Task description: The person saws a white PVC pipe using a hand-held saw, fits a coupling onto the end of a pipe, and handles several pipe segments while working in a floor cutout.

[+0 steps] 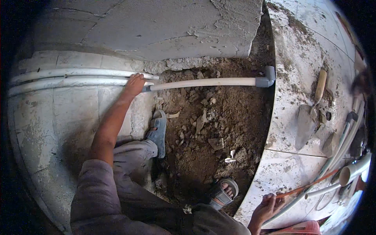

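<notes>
- The left hand [135, 84] lies on the white pipe [203, 82], fingers curled over it at the point where the pipe leaves the tiled floor and crosses the dug pit; whether the fingers close fully round it cannot be told.
- From that grip the white pipe runs away to the right across the pit and ends in a grey elbow fitting [267, 77] against the far tiled edge.
- Behind the grip, to the left, two more white pipes [70, 77] lie side by side along the foot of the wall — one seems to meet the hand, the other runs just above it.
- Below the grip lies the pit of loose brown soil and rubble [211, 125], with the person's two sandalled feet [158, 131] at its near edges.
- The right hand [268, 207] is well apart from the left, low at the right, fingers pinched on a thin orange rod [309, 186] that slants up and away over the tiled slab [286, 117].
- Beyond that hand, on the slab, lie a trowel [309, 117] with a wooden handle, several white pipes [337, 152] and a short wide pipe end [352, 170], all smeared with mortar dust.
</notes>
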`<state>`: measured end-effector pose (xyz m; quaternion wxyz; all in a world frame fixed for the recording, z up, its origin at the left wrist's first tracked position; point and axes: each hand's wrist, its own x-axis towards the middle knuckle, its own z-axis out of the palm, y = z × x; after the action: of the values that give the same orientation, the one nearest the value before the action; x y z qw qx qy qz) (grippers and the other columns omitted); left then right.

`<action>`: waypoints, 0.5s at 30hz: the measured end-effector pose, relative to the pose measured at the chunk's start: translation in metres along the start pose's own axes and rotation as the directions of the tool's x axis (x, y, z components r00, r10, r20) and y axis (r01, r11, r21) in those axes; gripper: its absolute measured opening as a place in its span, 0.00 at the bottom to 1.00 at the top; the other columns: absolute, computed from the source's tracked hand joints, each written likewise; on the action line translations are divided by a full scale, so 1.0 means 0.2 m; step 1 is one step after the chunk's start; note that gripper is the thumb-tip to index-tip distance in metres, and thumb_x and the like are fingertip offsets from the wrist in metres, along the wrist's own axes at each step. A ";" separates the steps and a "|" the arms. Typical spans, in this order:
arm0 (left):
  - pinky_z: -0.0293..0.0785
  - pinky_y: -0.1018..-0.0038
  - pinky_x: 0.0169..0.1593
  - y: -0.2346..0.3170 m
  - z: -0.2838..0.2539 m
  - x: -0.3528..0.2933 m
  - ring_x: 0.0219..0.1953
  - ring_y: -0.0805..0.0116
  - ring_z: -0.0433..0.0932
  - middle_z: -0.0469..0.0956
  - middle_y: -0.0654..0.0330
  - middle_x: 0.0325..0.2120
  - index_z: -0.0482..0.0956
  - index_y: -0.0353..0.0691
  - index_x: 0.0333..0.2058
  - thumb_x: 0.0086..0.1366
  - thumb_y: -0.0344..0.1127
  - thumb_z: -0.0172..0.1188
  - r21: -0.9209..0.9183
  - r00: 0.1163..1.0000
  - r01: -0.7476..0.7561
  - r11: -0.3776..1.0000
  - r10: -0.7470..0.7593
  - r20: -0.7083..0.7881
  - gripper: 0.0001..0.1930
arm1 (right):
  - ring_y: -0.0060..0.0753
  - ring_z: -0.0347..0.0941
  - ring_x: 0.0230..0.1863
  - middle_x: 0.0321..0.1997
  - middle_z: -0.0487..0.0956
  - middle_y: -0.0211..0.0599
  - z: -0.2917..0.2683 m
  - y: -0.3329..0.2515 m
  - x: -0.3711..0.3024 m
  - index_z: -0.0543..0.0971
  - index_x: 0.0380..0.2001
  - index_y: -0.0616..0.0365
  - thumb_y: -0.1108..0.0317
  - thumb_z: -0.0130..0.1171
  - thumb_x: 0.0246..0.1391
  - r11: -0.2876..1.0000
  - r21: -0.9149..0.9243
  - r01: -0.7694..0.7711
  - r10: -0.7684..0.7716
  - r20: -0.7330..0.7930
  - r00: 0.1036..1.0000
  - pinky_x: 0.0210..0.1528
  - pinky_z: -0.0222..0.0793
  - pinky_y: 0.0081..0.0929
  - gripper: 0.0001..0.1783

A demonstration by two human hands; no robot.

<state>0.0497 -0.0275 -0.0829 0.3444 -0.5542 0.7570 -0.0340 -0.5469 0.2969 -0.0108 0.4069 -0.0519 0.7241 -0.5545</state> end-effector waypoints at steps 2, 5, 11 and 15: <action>0.70 0.65 0.48 -0.03 0.08 0.03 0.44 0.58 0.74 0.75 0.53 0.36 0.79 0.39 0.32 0.54 0.28 0.52 0.006 0.996 -0.031 0.999 0.031 -0.081 0.09 | 0.25 0.62 0.28 0.29 0.68 0.34 0.03 0.02 -0.05 0.65 0.34 0.59 0.75 0.45 0.55 0.989 -0.115 0.088 -0.083 0.050 0.995 0.33 0.60 0.21 0.03; 0.75 0.61 0.43 -0.05 0.17 0.08 0.38 0.55 0.78 0.77 0.52 0.33 0.79 0.40 0.33 0.56 0.29 0.51 0.031 0.999 -0.009 0.999 0.008 0.032 0.09 | 0.40 0.63 0.27 0.25 0.67 0.42 0.12 0.00 -0.03 0.66 0.30 0.63 0.77 0.46 0.50 0.579 -0.504 0.641 -0.335 0.570 0.750 0.34 0.62 0.32 0.03; 0.77 0.63 0.38 -0.09 0.18 0.07 0.34 0.57 0.81 0.80 0.51 0.30 0.82 0.40 0.29 0.54 0.29 0.52 0.049 0.995 0.019 0.999 -0.024 0.101 0.09 | 0.36 0.69 0.22 0.34 0.71 0.38 0.82 -0.37 0.19 0.74 0.33 0.52 0.67 0.59 0.41 0.086 -0.233 0.969 -0.006 0.972 0.235 0.21 0.64 0.34 0.11; 0.77 0.64 0.36 -0.08 0.18 0.09 0.33 0.59 0.81 0.81 0.52 0.28 0.82 0.42 0.27 0.53 0.29 0.54 0.101 0.996 0.047 0.994 -0.054 0.076 0.07 | 0.33 0.73 0.24 0.44 0.71 0.38 1.30 -0.38 0.32 0.74 0.43 0.50 0.66 0.56 0.43 -0.195 0.154 0.969 0.046 0.988 -0.148 0.23 0.68 0.30 0.19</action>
<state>0.0799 -0.0371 -0.1112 0.3999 -0.5563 0.7261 -0.0586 -0.4492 0.0365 0.0053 0.1730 -0.9204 0.3458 -0.0576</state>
